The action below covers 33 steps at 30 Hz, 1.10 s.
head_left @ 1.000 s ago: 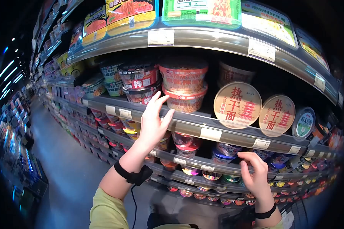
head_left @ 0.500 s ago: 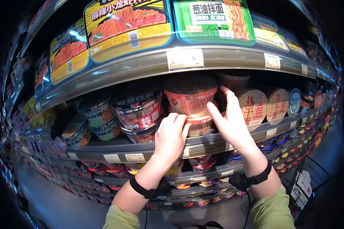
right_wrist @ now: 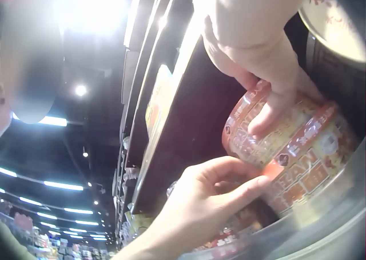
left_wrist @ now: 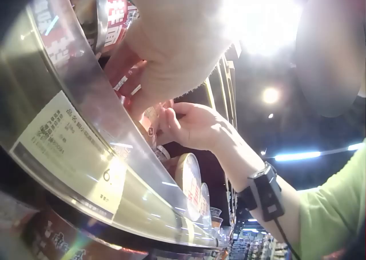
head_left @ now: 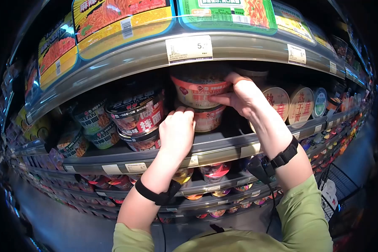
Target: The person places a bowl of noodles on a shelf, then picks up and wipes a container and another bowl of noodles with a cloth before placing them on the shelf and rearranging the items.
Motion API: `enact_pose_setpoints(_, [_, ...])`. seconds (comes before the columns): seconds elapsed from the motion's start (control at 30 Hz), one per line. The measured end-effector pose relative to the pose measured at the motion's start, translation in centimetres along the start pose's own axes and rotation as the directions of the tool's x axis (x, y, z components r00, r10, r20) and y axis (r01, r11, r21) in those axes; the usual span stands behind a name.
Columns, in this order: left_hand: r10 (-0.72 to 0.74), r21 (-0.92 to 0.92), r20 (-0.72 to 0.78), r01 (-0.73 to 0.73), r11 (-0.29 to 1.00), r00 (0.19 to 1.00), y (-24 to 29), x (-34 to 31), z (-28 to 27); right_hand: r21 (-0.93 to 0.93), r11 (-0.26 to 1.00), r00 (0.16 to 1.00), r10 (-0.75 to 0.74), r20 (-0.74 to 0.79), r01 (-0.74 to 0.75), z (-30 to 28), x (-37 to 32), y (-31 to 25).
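Two noodle bowls with orange-red rims are stacked on the middle shelf. My right hand grips the upper noodle bowl at its right side, thumb across the printed front and fingers at the rim. In the right wrist view that upper bowl leans over the lower noodle bowl. My left hand is at the left side of the lower bowl, its curled fingers and thumb pinching the rim, as the right wrist view shows. Black-lidded noodle bowls stand stacked just left of it.
Upright round tan-lidded bowls stand to the right on this shelf. Above, a shelf edge with a price tag overhangs the bowls, carrying boxed noodles. Lower shelves hold more cups. A black wire basket is at lower right.
Both hands have come to the orange-rimmed stack. The right hand rose from the lower shelves and took hold of the upper bowl; the left hand's fingers curled in at the lower one.
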<state>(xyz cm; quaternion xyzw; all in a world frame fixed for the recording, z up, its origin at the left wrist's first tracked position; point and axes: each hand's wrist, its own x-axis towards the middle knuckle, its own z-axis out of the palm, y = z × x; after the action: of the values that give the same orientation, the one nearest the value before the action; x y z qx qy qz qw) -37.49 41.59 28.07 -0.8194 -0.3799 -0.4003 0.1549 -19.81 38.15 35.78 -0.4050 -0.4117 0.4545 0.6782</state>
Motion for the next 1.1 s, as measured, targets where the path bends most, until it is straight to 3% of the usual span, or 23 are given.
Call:
enact_pose_setpoints(0.07, [-0.024, 0.008, 0.002, 0.024, 1.000, 1.000, -0.6, 1.0, 1.4, 0.045, 0.996, 0.996, -0.085, 0.040, 0.083, -0.2, -0.4, -0.7])
enact_pose_setpoints(0.33, [-0.174, -0.133, 0.144, 0.193, 0.972, 0.974, -1.2, 3.7, 3.0, 0.084, 0.990, 0.992, -0.120, 0.045, 0.116, -1.6, -0.9, -0.3])
enact_pose_setpoints(0.4, [-0.123, -0.301, 0.098, 0.147, 0.942, 0.988, -1.5, 2.6, 2.6, 0.099, 0.987, 0.990, -0.134, 0.038, 0.129, -2.4, -0.9, -0.1])
enact_pose_setpoints(0.47, [-0.207, -0.475, 0.049, 0.205, 0.856, 0.977, -0.9, 0.6, 1.1, 0.050, 0.994, 0.987, -0.100, 0.122, 0.095, -3.6, -1.3, 0.5])
enact_pose_setpoints(0.5, [-0.266, -0.615, 0.071, 0.252, 0.747, 0.961, -1.9, -1.4, 1.8, 0.058, 0.996, 0.985, -0.069, 0.158, 0.061, -3.8, -1.8, 0.4])
enact_pose_setpoints(0.53, [-0.378, -0.844, 0.241, 0.386, 0.372, 0.894, -0.4, -2.4, -0.1, 0.017, 0.998, 0.977, -0.068, 0.200, 0.066, -4.0, -2.4, 0.4])
enact_pose_setpoints(0.57, [-0.433, -0.898, 0.300, 0.404, 0.173, 0.850, 0.7, -3.1, -1.9, -0.025, 0.997, 0.969, -0.063, 0.240, 0.071, -4.2, -2.9, 0.4])
enact_pose_setpoints(0.63, [-0.426, -0.947, 0.303, 0.319, -0.037, 0.852, 0.4, -3.9, -3.3, -0.084, 0.993, 0.971, -0.060, 0.229, 0.081, -4.4, -4.0, 0.9])
enact_pose_setpoints(0.67, [-0.466, -0.938, 0.334, 0.340, -0.075, 0.819, 0.8, -3.8, -3.6, -0.136, 0.987, 0.967, -0.052, 0.251, 0.088, -4.4, -4.5, 0.9])
enact_pose_setpoints(0.7, [-0.470, -0.936, 0.338, 0.342, -0.080, 0.815, 0.8, -3.5, -3.5, -0.190, 0.977, 0.961, -0.040, 0.274, 0.095, -4.4, -5.0, 1.1])
enact_pose_setpoints(0.77, [-0.348, -0.915, 0.243, 0.333, 0.228, 0.906, 0.6, -3.2, -3.0, -0.206, 0.972, 0.965, -0.058, 0.257, 0.113, -4.8, -5.1, 2.4])
enact_pose_setpoints(0.8, [-0.344, -0.929, 0.143, 0.246, 0.276, 0.928, 0.5, -3.2, -2.1, -0.204, 0.959, 0.957, -0.144, 0.250, 0.197, -4.9, -5.1, 3.1])
enact_pose_setpoints(0.83, [-0.356, -0.927, 0.104, 0.220, 0.303, 0.929, 0.2, -3.5, -1.4, -0.201, 0.938, 0.942, -0.231, 0.243, 0.282, -5.0, -5.1, 3.5])
enact_pose_setpoints(0.97, [-0.391, -0.917, 0.050, 0.198, 0.348, 0.919, 0.1, -3.9, -1.0, -0.475, 0.833, 0.950, -0.175, 0.260, 0.284, -5.7, -5.0, 3.2])
enact_pose_setpoints(1.0, [-0.389, -0.897, 0.041, 0.205, 0.392, 0.920, 0.1, -3.9, -1.0, -0.539, 0.748, 0.921, -0.284, 0.268, 0.387, -5.6, -4.7, 3.8])
enact_pose_setpoints(1.03, [-0.387, -0.897, 0.048, 0.210, 0.388, 0.921, 0.2, -3.9, -1.0, -0.541, 0.749, 0.923, -0.281, 0.262, 0.381, -5.4, -4.6, 4.1])
enact_pose_setpoints(1.1, [-0.398, -0.886, 0.034, 0.212, 0.412, 0.917, 0.6, -3.7, -1.0, -0.685, 0.442, 0.779, -0.548, 0.305, 0.579, -4.8, -4.4, 4.7])
